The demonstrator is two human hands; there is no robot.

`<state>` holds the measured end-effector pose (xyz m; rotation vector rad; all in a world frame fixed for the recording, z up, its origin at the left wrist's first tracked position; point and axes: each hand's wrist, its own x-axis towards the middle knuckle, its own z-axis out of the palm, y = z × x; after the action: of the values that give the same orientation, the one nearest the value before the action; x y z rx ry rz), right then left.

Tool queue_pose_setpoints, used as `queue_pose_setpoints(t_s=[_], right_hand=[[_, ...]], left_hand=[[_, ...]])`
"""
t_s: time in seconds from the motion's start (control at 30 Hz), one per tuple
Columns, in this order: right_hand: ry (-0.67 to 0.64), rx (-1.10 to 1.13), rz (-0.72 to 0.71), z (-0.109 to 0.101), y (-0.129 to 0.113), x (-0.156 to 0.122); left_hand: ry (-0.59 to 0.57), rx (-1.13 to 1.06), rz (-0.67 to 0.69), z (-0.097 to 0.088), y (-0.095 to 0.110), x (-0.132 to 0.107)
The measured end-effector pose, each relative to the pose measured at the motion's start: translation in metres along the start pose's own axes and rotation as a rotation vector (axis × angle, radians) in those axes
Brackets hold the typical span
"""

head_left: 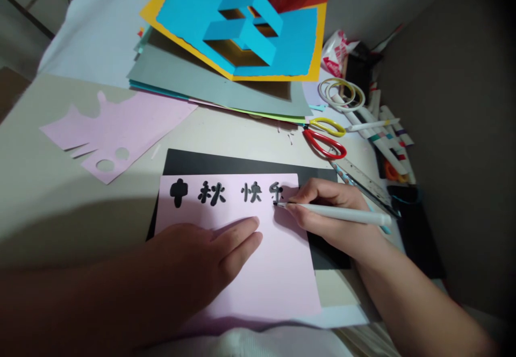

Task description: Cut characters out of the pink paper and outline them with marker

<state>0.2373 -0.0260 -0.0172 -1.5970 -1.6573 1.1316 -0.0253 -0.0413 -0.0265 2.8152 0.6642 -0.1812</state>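
Beige tabletop [226, 136] under pink paper [262, 276], by grey wall [451, 131].

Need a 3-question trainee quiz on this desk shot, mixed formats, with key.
1. True or false: the right hand holds a white marker with its tip at the fourth black character on the pink paper.
2. Which lies directly under the pink paper? A) a black sheet B) a blue pop-up card C) a ruler
3. What colour are the handles of the scissors lying nearest the black sheet?

Key: 1 true; 2 A; 3 red.
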Motion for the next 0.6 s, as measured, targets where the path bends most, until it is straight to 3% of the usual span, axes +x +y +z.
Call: queue_pose_setpoints(t_s=[0.6], right_hand=[[0.022, 0.036, 0.030, -0.0007, -0.0008, 0.0009]], left_hand=[[0.042, -0.096, -0.051, 0.0027, 0.0015, -0.0012]])
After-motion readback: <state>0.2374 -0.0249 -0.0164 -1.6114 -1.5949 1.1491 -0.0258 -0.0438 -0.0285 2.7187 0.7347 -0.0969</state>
